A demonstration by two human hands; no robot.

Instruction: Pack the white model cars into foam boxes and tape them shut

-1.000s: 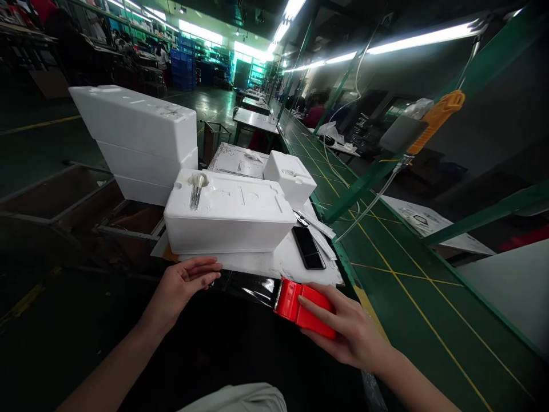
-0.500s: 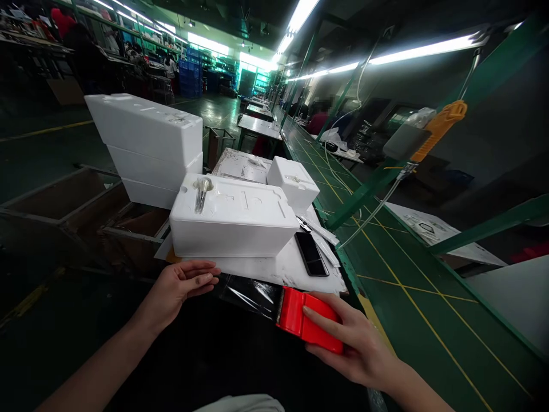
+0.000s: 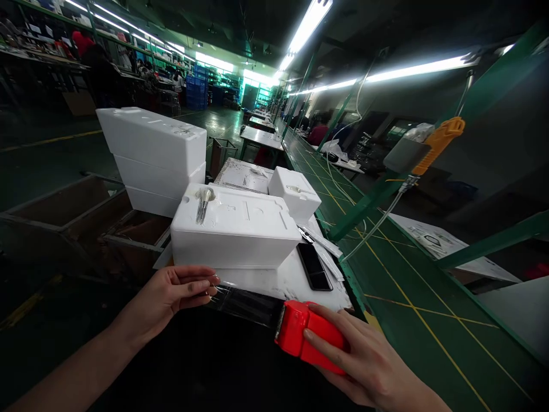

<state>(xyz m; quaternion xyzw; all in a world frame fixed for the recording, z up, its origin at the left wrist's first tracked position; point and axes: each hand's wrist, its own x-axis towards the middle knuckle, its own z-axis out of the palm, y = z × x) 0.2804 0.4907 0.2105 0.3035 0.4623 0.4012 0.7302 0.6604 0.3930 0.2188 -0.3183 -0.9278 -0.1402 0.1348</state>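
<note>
My right hand (image 3: 360, 357) is wrapped round a red tape dispenser (image 3: 311, 335), its toothed cutting edge facing left. From it a strip of clear tape (image 3: 249, 305) runs across to my left hand (image 3: 180, 290), whose thumb and fingers pinch the free end. The strip is stretched out in the air, in front of the table's near edge. Just beyond it, a white foam box (image 3: 235, 246) lies on the table, with clear tape stuck over a hollow at the left of its top.
Stacked foam boxes (image 3: 154, 154) stand at the left, a smaller foam box (image 3: 294, 191) behind. A phone (image 3: 315, 266) lies on the white table (image 3: 274, 280). The green conveyor (image 3: 386, 274) runs along the right, below a hanging orange-handled tool (image 3: 440, 146). Wooden crates (image 3: 86, 212) stand at lower left.
The view has tilted up slightly, so the boxes and table sit lower in it. Both hands keep their holds, with the tape still stretched between them.
</note>
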